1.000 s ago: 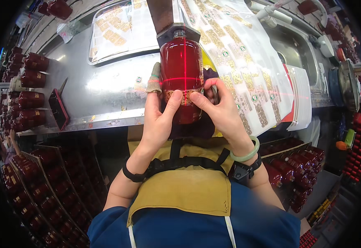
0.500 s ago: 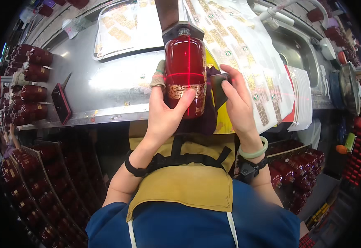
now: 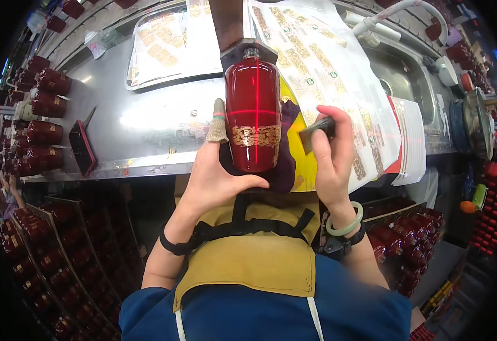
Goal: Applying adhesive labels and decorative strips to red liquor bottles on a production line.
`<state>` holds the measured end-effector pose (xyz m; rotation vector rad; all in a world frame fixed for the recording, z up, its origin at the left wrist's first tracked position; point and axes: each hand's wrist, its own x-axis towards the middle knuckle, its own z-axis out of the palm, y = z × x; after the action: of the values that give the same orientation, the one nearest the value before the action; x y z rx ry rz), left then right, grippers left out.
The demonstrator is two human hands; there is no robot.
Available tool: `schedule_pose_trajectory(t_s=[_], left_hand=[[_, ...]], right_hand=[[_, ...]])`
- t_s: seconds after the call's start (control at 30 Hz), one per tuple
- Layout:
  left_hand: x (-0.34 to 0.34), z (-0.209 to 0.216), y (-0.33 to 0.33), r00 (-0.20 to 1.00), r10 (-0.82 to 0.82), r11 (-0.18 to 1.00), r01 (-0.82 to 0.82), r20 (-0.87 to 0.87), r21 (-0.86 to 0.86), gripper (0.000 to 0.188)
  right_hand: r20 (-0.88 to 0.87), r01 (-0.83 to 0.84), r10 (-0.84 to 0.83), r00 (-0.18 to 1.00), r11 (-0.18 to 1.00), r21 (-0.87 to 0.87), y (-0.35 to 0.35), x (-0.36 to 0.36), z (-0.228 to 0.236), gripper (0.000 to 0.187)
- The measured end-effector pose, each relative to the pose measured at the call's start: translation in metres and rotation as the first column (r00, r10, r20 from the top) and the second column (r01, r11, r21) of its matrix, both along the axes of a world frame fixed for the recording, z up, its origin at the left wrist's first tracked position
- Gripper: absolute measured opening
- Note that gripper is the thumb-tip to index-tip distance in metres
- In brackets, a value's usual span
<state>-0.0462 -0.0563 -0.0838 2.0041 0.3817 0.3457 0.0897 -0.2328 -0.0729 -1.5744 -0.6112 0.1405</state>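
Glossy red bottle (image 3: 253, 102), gold-patterned below, neck toward twelve o'clock. Hands apart: left hand (image 3: 210, 173) spread at seven, right hand (image 3: 335, 162) pinching a dark tool (image 3: 311, 138) at four.

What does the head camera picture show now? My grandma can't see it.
A dark red bottle with a gold patterned band is in front of a person. The left hand is at its left side, thumb spread away; the right hand holds a small dark tool off to its right. Gold patterned pieces cover a white sheet nearby.
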Motion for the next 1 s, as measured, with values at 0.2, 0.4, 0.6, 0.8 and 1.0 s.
schedule_pose_trajectory(t_s=[0.2,0.4,0.6,0.8,1.0], left_hand=[[0.026,0.014,-0.022,0.979,0.198,0.868,-0.149,0.055,-0.473,0.078],[0.029,-0.001,-0.025,0.947,0.299,0.871,-0.219,0.121,-0.440,0.052],[0.028,-0.002,-0.025,0.942,0.310,0.879,-0.232,0.130,-0.417,0.051],[0.024,0.003,-0.023,0.974,0.219,0.877,-0.169,0.061,-0.450,0.071],[0.026,0.001,-0.028,0.939,0.295,0.787,-0.136,0.174,-0.602,0.064]], right_hand=[[-0.471,-0.163,0.113,0.875,0.985,-0.065,0.022,0.004,-0.035,0.044],[-0.529,-0.226,0.147,0.836,0.970,-0.087,0.024,0.008,-0.038,0.047],[-0.539,-0.244,0.148,0.829,0.964,-0.110,0.026,0.009,-0.033,0.048],[-0.539,-0.245,0.147,0.830,0.963,-0.115,0.025,0.009,-0.032,0.047],[-0.543,-0.242,0.154,0.826,0.966,-0.094,0.025,0.010,-0.033,0.045]])
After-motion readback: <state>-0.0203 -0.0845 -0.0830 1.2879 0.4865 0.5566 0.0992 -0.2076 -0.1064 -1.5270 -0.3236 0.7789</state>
